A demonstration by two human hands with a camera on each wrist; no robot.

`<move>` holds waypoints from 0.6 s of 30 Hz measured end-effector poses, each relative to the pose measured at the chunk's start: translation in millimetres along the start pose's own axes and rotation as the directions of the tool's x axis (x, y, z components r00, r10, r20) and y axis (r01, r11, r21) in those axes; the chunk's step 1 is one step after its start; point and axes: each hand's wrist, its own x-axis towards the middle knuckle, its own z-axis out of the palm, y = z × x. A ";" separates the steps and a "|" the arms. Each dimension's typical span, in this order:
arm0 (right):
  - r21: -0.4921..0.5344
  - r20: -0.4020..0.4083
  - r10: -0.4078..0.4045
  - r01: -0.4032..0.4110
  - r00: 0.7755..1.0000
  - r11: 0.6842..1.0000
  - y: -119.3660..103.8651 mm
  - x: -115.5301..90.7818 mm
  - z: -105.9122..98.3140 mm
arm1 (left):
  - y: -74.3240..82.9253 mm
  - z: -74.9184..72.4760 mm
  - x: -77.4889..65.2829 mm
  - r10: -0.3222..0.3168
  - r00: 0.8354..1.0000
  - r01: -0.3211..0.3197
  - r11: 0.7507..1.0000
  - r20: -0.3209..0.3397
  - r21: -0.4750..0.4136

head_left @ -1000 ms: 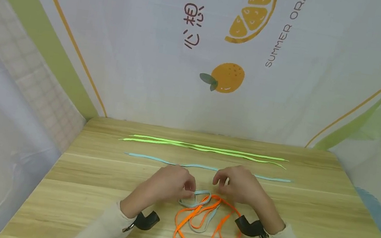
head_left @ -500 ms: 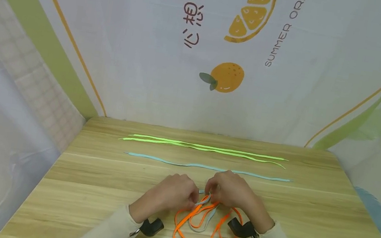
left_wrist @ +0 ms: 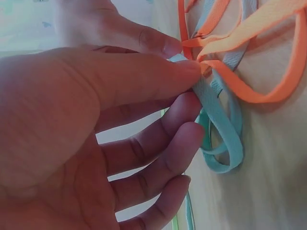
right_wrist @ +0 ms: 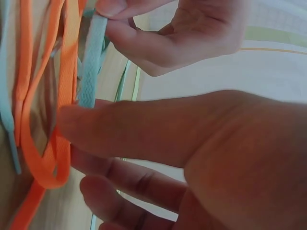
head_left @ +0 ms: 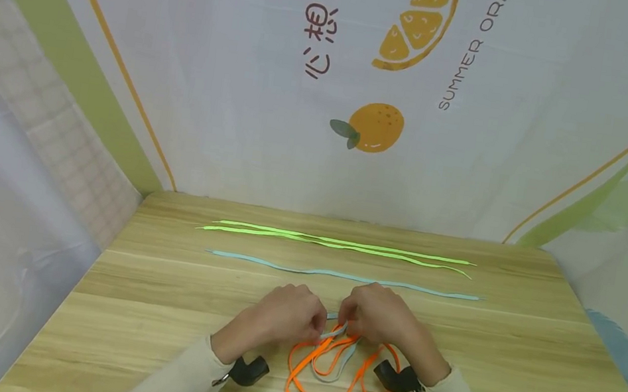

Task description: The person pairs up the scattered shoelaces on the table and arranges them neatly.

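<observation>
My left hand pinches a light blue shoelace between thumb and index finger, its other fingers loosely bent. Close beside it, my right hand holds the same flat lace under its thumb, with a short stretch spanning the two hands. A loop of the blue lace hangs below the left fingertips in the left wrist view. Tangled with it is an orange shoelace, which passes right by the right thumb and spreads in loops toward the near edge.
Behind the hands, another light blue shoelace lies nearly straight across the wooden table. Farther back are bright green shoelaces, stretched side by side. A white printed cloth hangs along the table's back edge.
Both hands have come together over the tangle, the right moving left and nearer. The right hand has taken hold of the blue lace; the last half second shows little movement.
</observation>
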 end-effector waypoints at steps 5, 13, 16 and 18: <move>-0.003 0.009 -0.002 0.003 1.000 1.000 -1.6 -0.6 -1.6 | 0.0 -5.1 -1.7 0.006 1.000 -0.006 0.999 -0.005 -0.038; 0.051 -0.008 -0.091 0.091 0.996 0.995 3.6 -2.5 -8.7 | -2.3 -13.1 -4.6 0.017 1.000 -0.019 0.995 -0.023 -0.098; 0.086 -0.007 -0.138 0.138 0.990 0.987 6.3 -3.4 -12.4 | -2.7 -17.4 -6.5 0.025 0.999 -0.028 0.994 -0.021 -0.110; 0.108 -0.007 -0.170 0.170 0.985 0.980 7.6 -4.3 -15.5 | -3.4 -20.4 -7.8 0.030 0.999 -0.032 0.992 -0.015 -0.119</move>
